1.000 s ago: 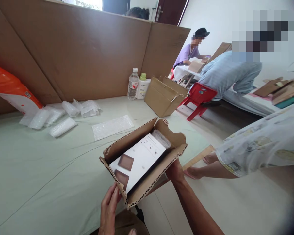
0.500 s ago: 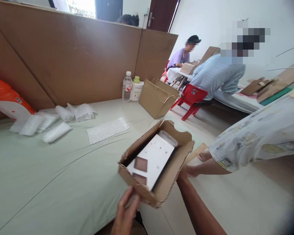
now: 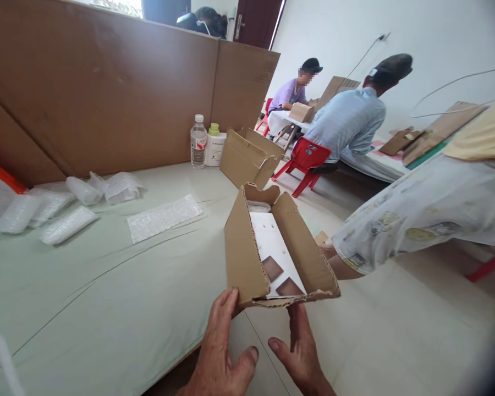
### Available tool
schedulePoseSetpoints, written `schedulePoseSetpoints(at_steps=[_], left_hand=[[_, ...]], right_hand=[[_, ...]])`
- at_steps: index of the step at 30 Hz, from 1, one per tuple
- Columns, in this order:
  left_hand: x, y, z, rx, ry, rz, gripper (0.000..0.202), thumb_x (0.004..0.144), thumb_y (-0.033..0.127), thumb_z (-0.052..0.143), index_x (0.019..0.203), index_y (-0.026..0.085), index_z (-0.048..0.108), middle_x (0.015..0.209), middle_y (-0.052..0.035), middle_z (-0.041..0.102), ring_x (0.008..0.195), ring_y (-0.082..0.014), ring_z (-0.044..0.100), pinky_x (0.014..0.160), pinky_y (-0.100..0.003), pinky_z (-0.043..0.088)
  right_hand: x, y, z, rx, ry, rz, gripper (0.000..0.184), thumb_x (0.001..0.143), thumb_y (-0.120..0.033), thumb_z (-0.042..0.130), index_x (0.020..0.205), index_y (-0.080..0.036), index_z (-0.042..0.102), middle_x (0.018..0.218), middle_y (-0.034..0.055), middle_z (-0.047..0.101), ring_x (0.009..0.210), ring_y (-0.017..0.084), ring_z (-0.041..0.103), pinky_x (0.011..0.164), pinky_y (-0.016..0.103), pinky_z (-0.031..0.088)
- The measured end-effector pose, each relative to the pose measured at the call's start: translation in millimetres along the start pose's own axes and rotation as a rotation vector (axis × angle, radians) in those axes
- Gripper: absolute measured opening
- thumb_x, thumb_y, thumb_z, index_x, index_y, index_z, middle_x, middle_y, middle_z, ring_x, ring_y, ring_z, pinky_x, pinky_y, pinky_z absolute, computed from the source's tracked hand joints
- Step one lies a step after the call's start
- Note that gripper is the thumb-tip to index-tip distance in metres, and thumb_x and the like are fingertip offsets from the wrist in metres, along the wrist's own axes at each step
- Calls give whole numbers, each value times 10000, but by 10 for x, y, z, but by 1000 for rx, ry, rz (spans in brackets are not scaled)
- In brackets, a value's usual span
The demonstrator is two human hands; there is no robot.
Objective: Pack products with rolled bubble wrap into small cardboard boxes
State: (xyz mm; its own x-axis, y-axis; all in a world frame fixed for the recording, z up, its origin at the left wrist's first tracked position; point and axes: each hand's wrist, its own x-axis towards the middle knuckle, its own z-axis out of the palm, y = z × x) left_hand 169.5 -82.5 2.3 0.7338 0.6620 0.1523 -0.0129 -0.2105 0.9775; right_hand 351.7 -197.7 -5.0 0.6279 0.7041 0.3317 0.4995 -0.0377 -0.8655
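Note:
I hold an open cardboard box [image 3: 243,253] up in front of me, its long axis pointing away. A white card or inner box with two brown squares [image 3: 277,253] lies in it, and a bit of bubble wrap [image 3: 259,207] sits at its far end. My left hand [image 3: 221,352] supports the near left corner from below, fingers under the box and thumb spread. At the near right of the box's underside is my right hand [image 3: 299,352], with a finger against the near edge.
A pale green covered surface [image 3: 86,297] carries bubble wrap pieces [image 3: 163,216], a water bottle [image 3: 198,142], a white bottle [image 3: 214,147] and another open carton [image 3: 249,157]. Tall cardboard panels stand behind. A person in a patterned garment [image 3: 429,214] sits close on the right; others sit farther back by a red chair [image 3: 305,159].
The box has turned from lying crosswise to pointing away from me and has come nearer. Both hands have shifted to its near end. My view has swung to the right.

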Motion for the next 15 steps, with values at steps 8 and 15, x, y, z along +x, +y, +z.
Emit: schedulePoseSetpoints(at_steps=[8, 15], left_hand=[[337, 112, 325, -140, -286, -80, 708, 1001, 559, 409, 1592, 180, 322, 1683, -126, 268, 1565, -284, 218, 1283, -519, 165], [194, 113, -78, -106, -275, -94, 746, 938, 573, 540, 1565, 201, 381, 1637, -146, 357, 1494, -321, 365, 1204, -504, 359]], right_hand=[[534, -92, 97, -199, 376, -27, 1208, 673, -507, 874, 1611, -208, 174, 1600, 213, 324, 1462, 392, 356, 1185, 634, 274], [1103, 360, -204, -184, 472, -43, 1038, 681, -470, 836, 1528, -215, 294, 1407, 163, 524, 1229, 304, 574, 1031, 524, 483]])
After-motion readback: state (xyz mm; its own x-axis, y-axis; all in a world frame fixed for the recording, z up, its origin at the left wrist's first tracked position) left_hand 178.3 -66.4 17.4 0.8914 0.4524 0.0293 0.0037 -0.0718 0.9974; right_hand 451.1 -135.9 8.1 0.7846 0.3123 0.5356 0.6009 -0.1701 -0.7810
